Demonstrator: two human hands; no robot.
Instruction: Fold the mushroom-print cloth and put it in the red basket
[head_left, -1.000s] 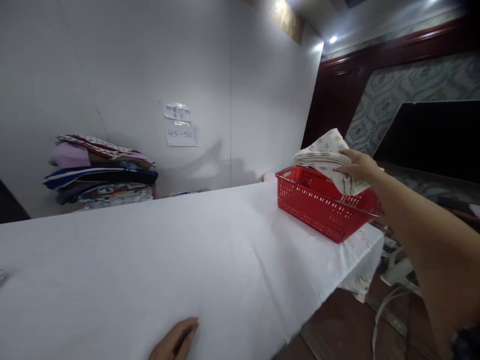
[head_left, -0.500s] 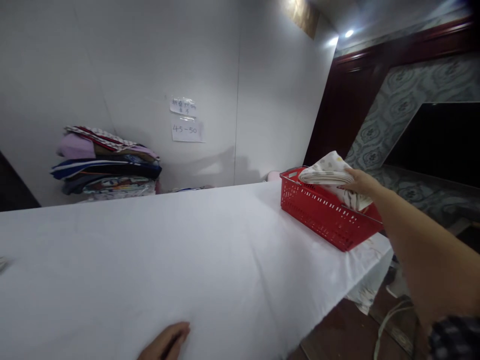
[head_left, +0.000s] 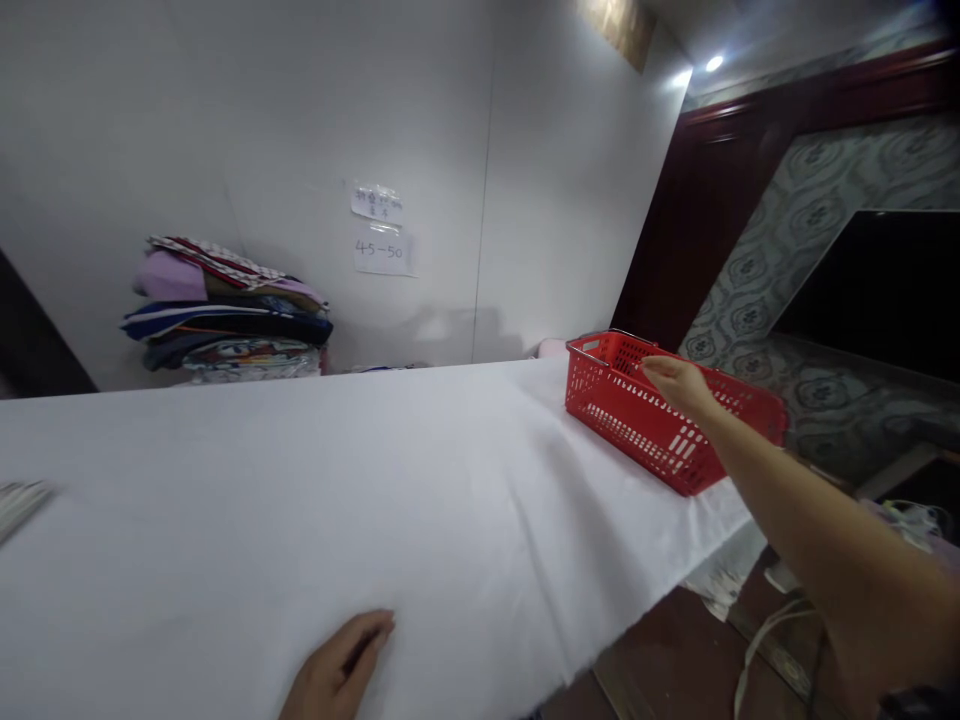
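My right hand (head_left: pixel 677 384) reaches over the near side of a red plastic basket (head_left: pixel 637 425), its fingers stretched out and nothing seen in them. The patterned white folded cloth is out of sight, and the basket's floor is hidden behind its wall. My left hand (head_left: pixel 339 668) hovers at or just above the white tabletop (head_left: pixel 450 520) near the bottom of the view. Its fingers are loosely curved, with a gap to the thumb and nothing between them.
A pale folded stack (head_left: pixel 21 508) shows at the table's left edge. Several folded garments (head_left: pixel 232 315) are piled beyond the back edge. Paper signs (head_left: pixel 382 248) hang on the wall. A dark screen (head_left: pixel 885 290) and a pale cable (head_left: pixel 757 650) are on the right.
My right hand has let go of the folded cloth, which has gone from view, and has moved slightly left. The left hand has risen slightly. The view has shifted a little.
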